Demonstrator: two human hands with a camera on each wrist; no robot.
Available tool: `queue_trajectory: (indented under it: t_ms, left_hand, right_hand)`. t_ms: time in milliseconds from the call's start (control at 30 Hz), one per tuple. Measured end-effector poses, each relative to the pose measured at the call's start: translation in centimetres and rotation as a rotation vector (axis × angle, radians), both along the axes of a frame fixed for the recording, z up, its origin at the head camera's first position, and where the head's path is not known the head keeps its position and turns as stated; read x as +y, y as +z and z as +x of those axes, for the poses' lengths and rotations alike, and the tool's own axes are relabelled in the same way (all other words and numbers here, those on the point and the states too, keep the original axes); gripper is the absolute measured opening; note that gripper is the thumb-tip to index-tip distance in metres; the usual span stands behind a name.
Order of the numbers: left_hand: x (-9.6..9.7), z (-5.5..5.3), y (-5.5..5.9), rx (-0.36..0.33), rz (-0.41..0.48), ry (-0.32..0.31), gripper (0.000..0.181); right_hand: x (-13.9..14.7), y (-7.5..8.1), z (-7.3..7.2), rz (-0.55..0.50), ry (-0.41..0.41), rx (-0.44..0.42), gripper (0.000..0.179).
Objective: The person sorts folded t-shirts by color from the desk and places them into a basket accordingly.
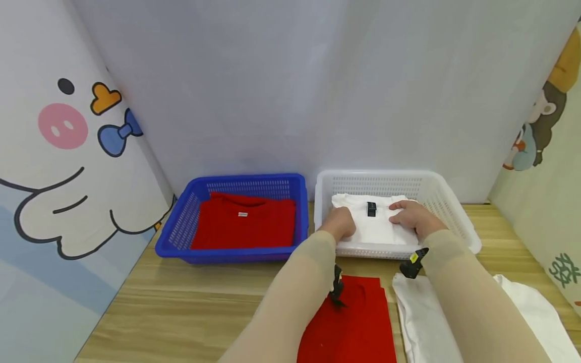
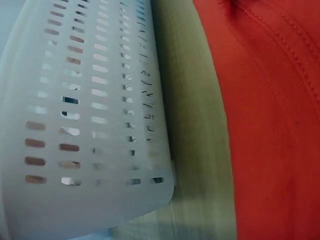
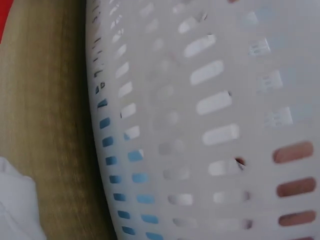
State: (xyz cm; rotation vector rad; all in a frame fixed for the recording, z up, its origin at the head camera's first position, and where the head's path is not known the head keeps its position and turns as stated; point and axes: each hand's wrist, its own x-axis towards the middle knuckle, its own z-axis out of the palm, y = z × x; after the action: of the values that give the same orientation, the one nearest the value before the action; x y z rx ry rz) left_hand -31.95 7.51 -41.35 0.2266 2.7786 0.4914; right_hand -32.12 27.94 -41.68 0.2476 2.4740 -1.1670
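A folded white T-shirt (image 1: 374,227) with a black neck label lies in the white basket (image 1: 454,222). At its left edge, my left hand (image 1: 339,223) reaches down over the basket's near side, with its fingertips hidden; I cannot tell whether they grip the cloth. My right hand (image 1: 415,217) rests on the shirt's right side, thumb and forefinger extended over the fabric. Both wrist views are filled mostly by the slotted basket wall (image 2: 85,200), with bits of skin and white cloth showing through the slots.
Left of the white basket stands a blue basket (image 1: 236,254) holding a folded red T-shirt (image 1: 245,227). On the wooden table (image 1: 190,297) in front lie another red garment (image 1: 358,322) and white garments (image 1: 422,312), partly under my forearms. A pale curtain hangs behind.
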Motion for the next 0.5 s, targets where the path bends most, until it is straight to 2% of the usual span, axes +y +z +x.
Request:
queue_trajectory:
  t_ms: [100, 267, 367, 500]
  left_hand:
    - [-0.4, 0.0, 0.6, 0.012, 0.048, 0.015, 0.02]
    - [-1.2, 0.4, 2.8, 0.035, 0.149, 0.021, 0.049]
    - [-2.2, 1.6, 4.7, 0.058, 0.241, -0.013, 0.053]
    - [-4.5, 3.7, 7.1, 0.087, 0.34, -0.102, 0.049]
  right_hand:
    - [-0.2, 0.7, 0.5, -0.009, 0.044, 0.009, 0.058]
    - [-0.3, 2.9, 1.3, -0.049, 0.046, -0.016, 0.065]
    - [-0.2, 4.3, 1.9, -0.106, 0.039, -0.006, 0.07]
    - [0.4, 6.3, 4.0, -0.195, 0.091, 0.079, 0.073]
